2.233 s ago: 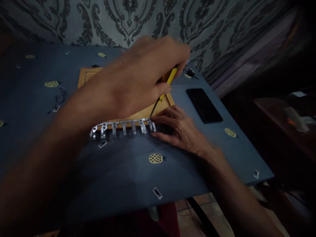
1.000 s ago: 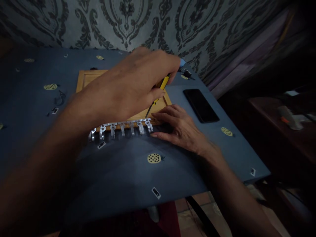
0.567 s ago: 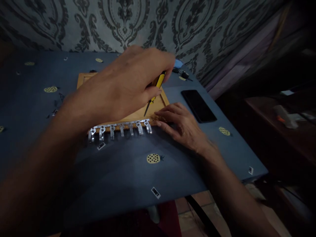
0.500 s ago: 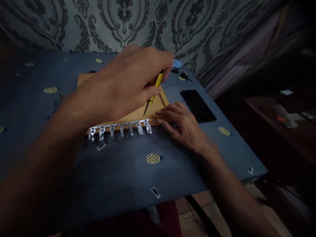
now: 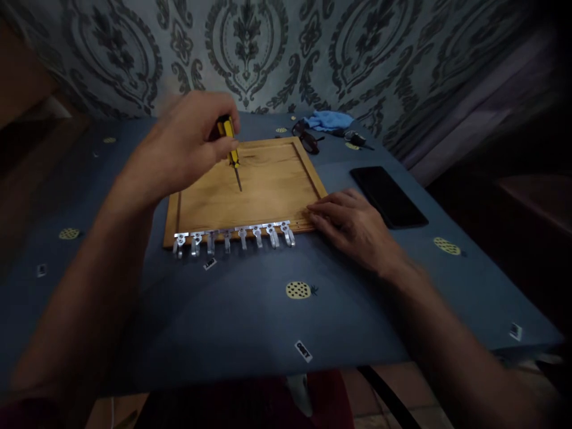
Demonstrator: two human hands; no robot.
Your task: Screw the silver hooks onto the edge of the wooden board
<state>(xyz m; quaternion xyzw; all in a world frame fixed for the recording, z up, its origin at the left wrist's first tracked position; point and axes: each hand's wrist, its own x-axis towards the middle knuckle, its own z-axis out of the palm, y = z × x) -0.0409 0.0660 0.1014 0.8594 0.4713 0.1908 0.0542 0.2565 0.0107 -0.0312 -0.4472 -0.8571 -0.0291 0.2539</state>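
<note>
Well, my left hand [image 5: 190, 138] grips a screwdriver [image 5: 233, 154] above the panel [image 5: 272, 187]; my right hand [image 5: 351, 223], hold unclear, touches its near-right corner.

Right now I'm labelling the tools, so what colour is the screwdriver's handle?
The screwdriver's handle is yellow with black, seen best in the head view.

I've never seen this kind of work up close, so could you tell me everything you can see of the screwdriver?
The screwdriver has a yellow-and-black handle, plastic by its look, and a thin, dark grey shaft that looks like metal. The person's left hand grips the handle and hides part of it. It points downward, leaning a little, its tip over the middle of the wooden board. I can't tell whether the tip touches the wood, and its shape is too small to make out.
</note>
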